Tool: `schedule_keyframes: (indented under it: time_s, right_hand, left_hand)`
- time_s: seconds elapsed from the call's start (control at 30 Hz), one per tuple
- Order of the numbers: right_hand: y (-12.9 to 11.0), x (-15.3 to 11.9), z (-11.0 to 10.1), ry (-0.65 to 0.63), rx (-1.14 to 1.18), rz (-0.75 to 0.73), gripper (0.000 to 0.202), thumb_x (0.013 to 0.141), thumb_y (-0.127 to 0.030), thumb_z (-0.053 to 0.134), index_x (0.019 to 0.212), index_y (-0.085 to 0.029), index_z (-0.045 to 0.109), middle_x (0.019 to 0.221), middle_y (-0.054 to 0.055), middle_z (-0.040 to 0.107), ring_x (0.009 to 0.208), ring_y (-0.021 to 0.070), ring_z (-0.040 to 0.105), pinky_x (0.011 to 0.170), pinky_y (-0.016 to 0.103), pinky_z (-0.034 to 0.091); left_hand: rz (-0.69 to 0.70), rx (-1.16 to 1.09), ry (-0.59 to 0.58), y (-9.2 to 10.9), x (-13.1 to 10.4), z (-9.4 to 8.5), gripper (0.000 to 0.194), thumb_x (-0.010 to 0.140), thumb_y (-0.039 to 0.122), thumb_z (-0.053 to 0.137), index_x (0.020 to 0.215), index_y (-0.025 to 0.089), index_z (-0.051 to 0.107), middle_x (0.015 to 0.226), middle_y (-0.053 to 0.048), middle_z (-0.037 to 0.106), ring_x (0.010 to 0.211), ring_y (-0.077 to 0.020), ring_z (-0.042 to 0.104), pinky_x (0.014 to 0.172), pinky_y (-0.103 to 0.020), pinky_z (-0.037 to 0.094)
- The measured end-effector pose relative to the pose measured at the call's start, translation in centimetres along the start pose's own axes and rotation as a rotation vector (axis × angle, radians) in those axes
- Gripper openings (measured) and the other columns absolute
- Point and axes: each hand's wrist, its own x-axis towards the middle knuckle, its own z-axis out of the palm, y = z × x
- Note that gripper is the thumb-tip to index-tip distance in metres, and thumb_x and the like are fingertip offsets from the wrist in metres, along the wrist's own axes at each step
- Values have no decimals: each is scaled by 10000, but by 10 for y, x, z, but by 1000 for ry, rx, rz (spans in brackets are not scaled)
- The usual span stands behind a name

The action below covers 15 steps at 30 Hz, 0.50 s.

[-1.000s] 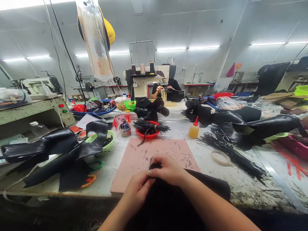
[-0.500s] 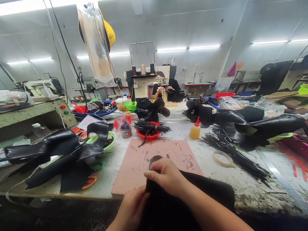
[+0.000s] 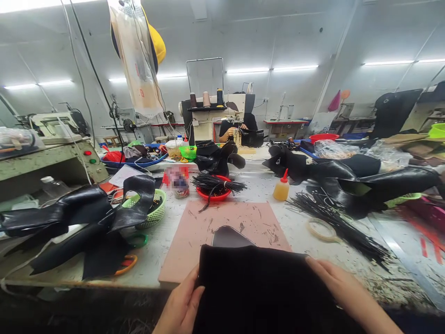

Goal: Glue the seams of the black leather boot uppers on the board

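We hold a matte black panel (image 3: pixel 264 292) upright in front of us at the near edge of the workbench (image 3: pixel 149 273), covering part of the pink board (image 3: pixel 184 250). Our left hand (image 3: pixel 179 304) clamps its left edge, thumb against the near face and fingers mostly hidden alongside. Our right hand (image 3: pixel 342 283) lays its fingers together over the upper right edge; its thumb is hidden, so we cannot tell whether it grips. Past the panel's top edge we see a rounded grey piece (image 3: pixel 231 235) over the board. Beyond the board sits a red bowl (image 3: pixel 213 197) with a tied bundle of black strips (image 3: pixel 215 182) across it. To the right we have a red-tipped squeeze bottle (image 3: pixel 281 191) and a tape roll (image 3: pixel 321 230).
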Motion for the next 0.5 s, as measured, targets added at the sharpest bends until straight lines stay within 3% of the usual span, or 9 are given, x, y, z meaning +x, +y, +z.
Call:
schedule_keyframes:
  time_s: [0.13, 0.2, 0.33, 0.5]
  right_hand:
    - [-2, -21, 25, 9, 729, 142, 321, 677, -553, 554, 728, -242, 616, 671, 24, 684, 699, 265, 650, 656, 367, 525]
    - [-9, -29, 31, -37, 942, 240, 279, 658, -484, 624, 763, -225, 624, 690, 28, 697, 668, 247, 659, 617, 338, 537]
    - [-20, -30, 31, -85, 1004, 321, 275, 532, -305, 759, 733, -186, 615, 618, 35, 687, 566, 231, 653, 510, 292, 529]
    - [-37, -27, 14, -37, 961, 305, 251, 503, -325, 728, 664, -181, 600, 568, 47, 668, 560, 265, 653, 504, 340, 543]
  left_hand:
    - [-30, 35, -78, -9, -2, -13, 372, 807, 437, 501, 1102, 245, 622, 1083, -58, 648, 1027, -267, 574, 902, -308, 455]
    - [-60, 36, -55, -13, -5, -17, 356, 793, 439, 523, 1069, 246, 641, 1043, -61, 665, 969, -268, 600, 856, -310, 482]
    - [-87, -36, -108, -14, -15, -19, 367, 744, 429, 602, 1066, 255, 639, 1048, -60, 660, 971, -270, 592, 872, -332, 466]
    - [-100, -126, -298, -4, -23, -22, 394, 701, 449, 642, 1029, 230, 648, 1015, -64, 662, 918, -269, 589, 848, -340, 454]
